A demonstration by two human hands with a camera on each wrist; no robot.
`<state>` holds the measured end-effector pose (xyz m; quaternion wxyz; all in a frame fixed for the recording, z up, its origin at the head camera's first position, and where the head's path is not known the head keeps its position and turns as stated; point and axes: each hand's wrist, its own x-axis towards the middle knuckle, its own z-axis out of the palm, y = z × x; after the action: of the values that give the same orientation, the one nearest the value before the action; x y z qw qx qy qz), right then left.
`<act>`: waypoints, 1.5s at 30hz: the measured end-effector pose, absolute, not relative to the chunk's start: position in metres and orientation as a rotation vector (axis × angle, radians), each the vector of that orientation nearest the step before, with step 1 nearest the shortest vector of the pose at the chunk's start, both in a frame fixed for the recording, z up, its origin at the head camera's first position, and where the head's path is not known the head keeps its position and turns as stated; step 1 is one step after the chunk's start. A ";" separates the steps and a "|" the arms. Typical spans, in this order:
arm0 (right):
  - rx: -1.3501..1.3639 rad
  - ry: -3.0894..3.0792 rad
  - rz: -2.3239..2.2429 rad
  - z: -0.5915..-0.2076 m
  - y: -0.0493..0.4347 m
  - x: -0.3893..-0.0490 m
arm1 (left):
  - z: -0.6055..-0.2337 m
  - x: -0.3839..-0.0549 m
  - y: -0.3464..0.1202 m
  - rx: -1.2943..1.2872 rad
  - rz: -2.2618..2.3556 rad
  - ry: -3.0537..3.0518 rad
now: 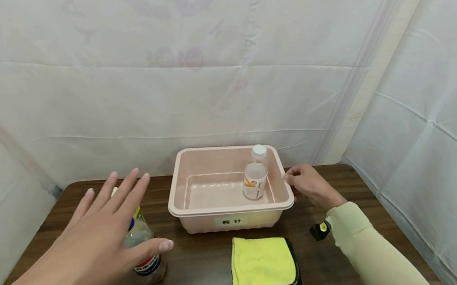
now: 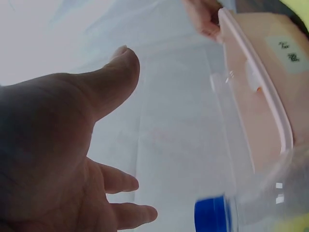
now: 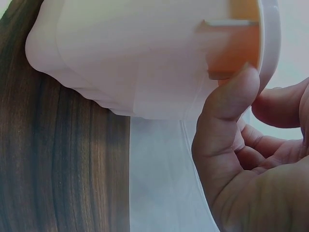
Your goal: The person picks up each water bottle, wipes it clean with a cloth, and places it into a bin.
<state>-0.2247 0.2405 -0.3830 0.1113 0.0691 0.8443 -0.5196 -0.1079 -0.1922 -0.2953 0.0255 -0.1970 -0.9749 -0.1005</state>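
Presently, left hand (image 1: pixel 95 239): one; being held raised over the left part of the dark wooden table (image 1: pixel 201 269), its fingers (image 1: pixel 125 193) released and spread, nothing being grasped.
Right hand (image 1: pixel 311 185): one; the rim of the pink tub (image 1: pixel 230 211) is being pinched at its right end between thumb and fingers, this also being shown in the right wrist view.
Pink tub: one; being supported by the table near its far edge, its opening facing up; one pale sticker (image 1: pixel 230 221) with two printed characters is being borne on the near wall.
Bottles: two being counted with certainty. One white-capped bottle (image 1: pixel 255 179) is being contained in the tub, toward the right end, near the gripped rim. One blue-capped bottle (image 1: pixel 140 233) is standing on the table, left of the tub, partly being covered by the left hand in the head view; in the left wrist view it is being seen apart from the fingers.
Yellow-green item: one (image 1: pixel 139 214); being mostly hidden behind the left hand; its kind cannot be told.
Cloth: one folded yellow cloth (image 1: pixel 265 264), edged in black, is lying in front of the tub, toward the near edge.
Sheeting: white sheeting (image 1: pixel 207 107) is being seen behind and at both sides.
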 end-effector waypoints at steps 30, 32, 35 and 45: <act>0.216 2.503 -1.490 -0.384 0.248 -0.220 | -0.334 -0.103 -0.285 -0.459 -0.774 -2.917; 0.212 2.503 -1.494 -0.385 0.249 -0.220 | -0.337 -0.103 -0.287 -0.457 -0.781 -2.929; 0.209 2.505 -1.502 -0.386 0.248 -0.219 | -0.341 -0.102 -0.288 -0.425 -0.775 -2.964; 0.228 2.526 -1.505 -0.386 0.248 -0.219 | -0.353 -0.101 -0.288 -0.396 -0.818 -3.041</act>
<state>-0.2191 0.2483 -0.3858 0.0962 0.0770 0.8525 -0.5079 -0.1005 -0.2880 -0.3526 -0.0160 -0.1247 -0.9580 -0.2576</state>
